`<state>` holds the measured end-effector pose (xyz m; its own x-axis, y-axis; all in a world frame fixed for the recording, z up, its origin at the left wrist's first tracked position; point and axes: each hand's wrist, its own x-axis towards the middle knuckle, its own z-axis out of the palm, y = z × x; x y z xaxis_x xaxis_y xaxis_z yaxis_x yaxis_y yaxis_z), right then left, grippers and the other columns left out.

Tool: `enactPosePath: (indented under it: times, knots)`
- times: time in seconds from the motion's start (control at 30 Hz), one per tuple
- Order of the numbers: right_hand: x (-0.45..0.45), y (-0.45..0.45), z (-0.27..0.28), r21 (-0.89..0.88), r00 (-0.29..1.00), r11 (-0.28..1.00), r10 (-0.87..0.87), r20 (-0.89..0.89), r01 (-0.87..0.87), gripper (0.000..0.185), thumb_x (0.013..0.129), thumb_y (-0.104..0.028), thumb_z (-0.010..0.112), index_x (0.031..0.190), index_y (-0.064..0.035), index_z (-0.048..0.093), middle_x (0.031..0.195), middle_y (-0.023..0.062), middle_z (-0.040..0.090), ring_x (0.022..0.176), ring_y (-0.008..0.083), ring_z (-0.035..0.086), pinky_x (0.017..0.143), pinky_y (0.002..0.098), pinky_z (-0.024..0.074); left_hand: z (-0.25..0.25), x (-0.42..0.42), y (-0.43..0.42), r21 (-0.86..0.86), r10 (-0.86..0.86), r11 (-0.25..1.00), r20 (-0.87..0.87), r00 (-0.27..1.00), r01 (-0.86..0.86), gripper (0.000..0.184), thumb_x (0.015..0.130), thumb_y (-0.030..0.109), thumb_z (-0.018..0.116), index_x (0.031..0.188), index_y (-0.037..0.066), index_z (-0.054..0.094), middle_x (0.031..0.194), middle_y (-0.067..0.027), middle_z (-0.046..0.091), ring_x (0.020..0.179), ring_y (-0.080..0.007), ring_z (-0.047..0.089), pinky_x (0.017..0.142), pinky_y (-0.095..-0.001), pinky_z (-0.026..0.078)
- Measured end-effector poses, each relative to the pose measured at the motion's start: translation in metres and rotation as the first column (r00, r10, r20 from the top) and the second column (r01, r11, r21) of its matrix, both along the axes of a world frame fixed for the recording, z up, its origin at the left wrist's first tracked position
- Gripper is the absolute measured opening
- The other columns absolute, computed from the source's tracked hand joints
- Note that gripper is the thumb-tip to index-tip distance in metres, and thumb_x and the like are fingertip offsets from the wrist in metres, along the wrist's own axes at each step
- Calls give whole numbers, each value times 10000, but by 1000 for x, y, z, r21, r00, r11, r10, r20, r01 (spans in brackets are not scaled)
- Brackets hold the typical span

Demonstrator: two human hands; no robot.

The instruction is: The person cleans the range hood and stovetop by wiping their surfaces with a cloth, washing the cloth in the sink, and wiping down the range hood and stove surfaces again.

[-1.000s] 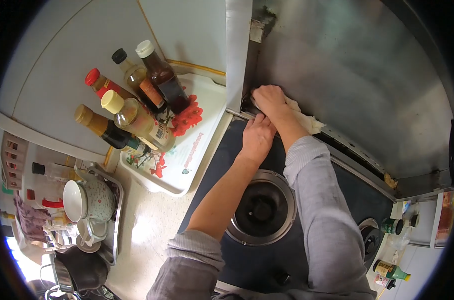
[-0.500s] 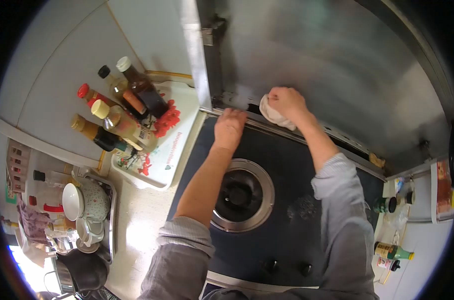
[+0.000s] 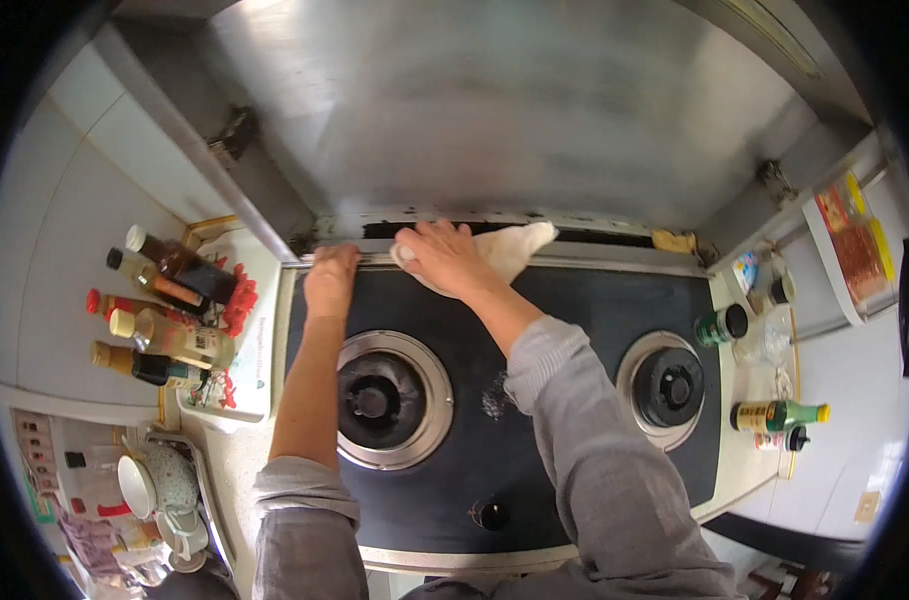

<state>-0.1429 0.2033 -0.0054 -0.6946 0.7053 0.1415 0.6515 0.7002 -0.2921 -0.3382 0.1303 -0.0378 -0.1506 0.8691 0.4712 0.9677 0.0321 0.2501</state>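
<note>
My right hand [image 3: 440, 255] is closed on a whitish cloth [image 3: 520, 246] and presses it against the metal rail [image 3: 595, 258] along the back of the black cooktop [image 3: 535, 330]. One end of the cloth trails out to the right of the fingers. To its left, my left hand [image 3: 331, 282] grips the same rail near its left end, fingers curled over the edge. Behind the rail runs a dark slot below a stainless steel panel [image 3: 535, 120]. The fingertips of both hands are partly hidden.
Two burners, left [image 3: 390, 400] and right [image 3: 665, 388], sit in the cooktop beneath my forearms. A white tray [image 3: 260, 365] with several sauce bottles stands at left. At right are a green-capped bottle [image 3: 780, 415], a jar [image 3: 720, 325] and a shelf [image 3: 835, 250].
The view has swung right, bringing the right burner into sight. My right hand and the cloth have come down from the panel onto the rail, a little leftward. My left hand stays on the rail.
</note>
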Motion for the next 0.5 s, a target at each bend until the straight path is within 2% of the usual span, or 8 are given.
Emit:
enactPosePath:
  times: [0.07,0.17,0.27,0.33,0.4,0.5]
  knots:
    - [11,7,9,-101,1000,995,6,-4,-6,322,796,-278,645,1086,-153,582,1124,91,576,1074,296,517,830,483,412,3,1,0,1,-12,1000,-33,999,12,104,822,169,620,886,92,649,890,-83,654,874,-282,588,740,-387,494]
    - [39,6,-3,82,998,997,3,-59,2,318,780,-241,662,1071,-137,590,1119,85,580,1066,283,526,838,464,426,2,2,2,9,-21,1000,-2,1000,21,107,820,162,625,895,88,650,900,-78,658,874,-282,589,748,-381,496]
    - [82,15,13,-28,990,999,-22,138,26,389,754,-213,688,1116,-133,573,1156,85,570,1111,281,513,887,460,427,2,2,2,12,-33,999,6,999,33,104,818,147,628,898,85,652,902,-82,659,873,-283,591,749,-377,497]
    - [125,21,18,-23,987,999,-26,159,30,468,733,-201,707,1168,-137,547,1200,89,553,1156,282,494,939,464,414,1,5,2,-1,-18,1000,-22,1000,18,108,812,148,635,894,80,652,894,-90,658,868,-284,591,744,-378,497]
    - [166,32,11,-20,982,998,-58,182,63,503,692,-206,715,1158,-173,531,1158,75,548,1140,279,494,909,447,433,3,1,1,-12,-7,1000,-54,999,6,112,811,153,638,891,76,652,889,-93,657,865,-284,591,741,-380,497]
    - [223,40,19,-41,963,994,-83,258,97,518,670,-168,730,1145,-150,524,1171,95,543,1124,289,504,914,429,439,-5,-6,3,28,-34,999,-50,998,35,116,811,157,638,884,69,653,870,-97,654,863,-287,592,744,-385,495]
